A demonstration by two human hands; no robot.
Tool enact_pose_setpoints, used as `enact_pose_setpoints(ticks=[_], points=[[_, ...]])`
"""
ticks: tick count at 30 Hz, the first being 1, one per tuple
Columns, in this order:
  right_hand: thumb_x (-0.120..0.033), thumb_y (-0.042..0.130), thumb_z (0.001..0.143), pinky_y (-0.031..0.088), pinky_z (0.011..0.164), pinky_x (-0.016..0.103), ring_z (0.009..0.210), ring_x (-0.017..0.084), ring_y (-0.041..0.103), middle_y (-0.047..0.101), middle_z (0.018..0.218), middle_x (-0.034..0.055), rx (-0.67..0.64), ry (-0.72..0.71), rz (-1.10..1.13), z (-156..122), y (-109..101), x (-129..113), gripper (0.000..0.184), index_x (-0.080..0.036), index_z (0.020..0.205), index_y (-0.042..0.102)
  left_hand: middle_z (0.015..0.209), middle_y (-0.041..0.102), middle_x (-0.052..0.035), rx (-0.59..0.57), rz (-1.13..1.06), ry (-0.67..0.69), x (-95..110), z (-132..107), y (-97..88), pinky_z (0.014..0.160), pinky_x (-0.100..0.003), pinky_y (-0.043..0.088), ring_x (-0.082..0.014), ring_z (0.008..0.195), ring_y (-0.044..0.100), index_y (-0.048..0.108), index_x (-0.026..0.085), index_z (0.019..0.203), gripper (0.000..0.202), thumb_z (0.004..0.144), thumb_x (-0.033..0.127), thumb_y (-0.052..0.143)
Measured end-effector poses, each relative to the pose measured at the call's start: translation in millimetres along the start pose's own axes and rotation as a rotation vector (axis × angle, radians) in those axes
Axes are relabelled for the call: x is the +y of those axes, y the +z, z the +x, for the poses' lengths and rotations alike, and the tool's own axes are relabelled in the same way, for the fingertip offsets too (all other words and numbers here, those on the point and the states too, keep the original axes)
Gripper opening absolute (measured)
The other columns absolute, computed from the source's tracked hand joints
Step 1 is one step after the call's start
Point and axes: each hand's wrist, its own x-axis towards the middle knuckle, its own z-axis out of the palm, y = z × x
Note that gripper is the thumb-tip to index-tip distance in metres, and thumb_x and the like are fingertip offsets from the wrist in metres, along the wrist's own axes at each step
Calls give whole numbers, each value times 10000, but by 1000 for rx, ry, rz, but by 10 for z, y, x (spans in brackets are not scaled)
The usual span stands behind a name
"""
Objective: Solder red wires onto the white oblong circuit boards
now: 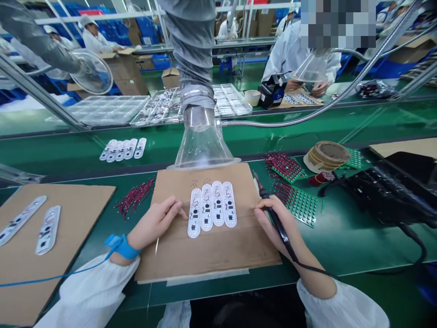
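Boards (217, 207), four white strips, lie face up and side by side on a cardboard sheet (211, 257) just before a clear funnel (203, 146), presumably so every circuit is exposed and easily reached. The right hand (287, 216) is closed pen-fashion around a soldering iron (279, 226), likely for fine control, its tip clear of them; the left hand (161, 219) is half-curled just beside the leftmost board, and whether it pinches anything I cannot tell.

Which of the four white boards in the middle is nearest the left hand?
The row's leftmost board, beside the left hand; the others lie farther right.
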Motion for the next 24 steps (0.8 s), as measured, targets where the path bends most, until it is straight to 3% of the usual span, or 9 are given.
enact_pose_setpoints(ticks=[2, 5, 8, 11, 18, 24], points=[[-281, 601, 1096, 587, 845, 331, 897, 213, 724, 727, 973, 28, -52, -23, 30, 9, 104, 23, 131, -262, 996, 684, 996, 866, -41, 15, -13, -18, -3, -42, 55, 893, -365, 544, -250, 916, 777, 604, 264, 938, 405, 1153, 518, 373], [-281, 557, 1118, 615, 835, 342, 902, 220, 777, 780, 991, 39, -81, -42, 73, 0, 213, 70, 175, -266, 1066, 724, 987, 851, -50, 28, 6, -21, -10, -25, 113, 842, -357, 528, -239, 839, 743, 648, 258, 940, 433, 1150, 521, 376], [-327, 574, 1131, 641, 884, 382, 948, 237, 823, 832, 1010, 44, -34, 9, 134, -49, 190, 117, 176, -276, 1265, 676, 802, 749, -20, 117, -19, -16, -34, 91, 136, 734, -318, 494, -192, 698, 642, 611, 241, 912, 403, 1132, 519, 419], [-378, 635, 1124, 648, 910, 419, 974, 246, 837, 853, 1007, 46, 61, 94, 220, -116, 113, 155, 301, -278, 1396, 555, 679, 591, 38, 244, -61, -10, -44, 278, 173, 621, -278, 415, -153, 609, 526, 581, 230, 966, 293, 1070, 499, 531], [-487, 680, 1100, 620, 675, 349, 650, 193, 756, 789, 772, 8, 272, 142, 263, -146, 100, 231, 237, -251, 1123, 678, 714, 595, 14, 288, -111, 70, -77, 493, 293, 600, -266, 428, -151, 646, 555, 614, 216, 961, 253, 1010, 464, 602], [-504, 655, 1101, 556, 564, 306, 574, 174, 694, 721, 698, -15, 217, 122, 230, -146, 120, 207, 277, -257, 977, 670, 709, 631, 19, 220, -45, 118, -105, 466, 320, 589, -260, 450, -144, 609, 567, 636, 217, 981, 252, 1027, 462, 600]])
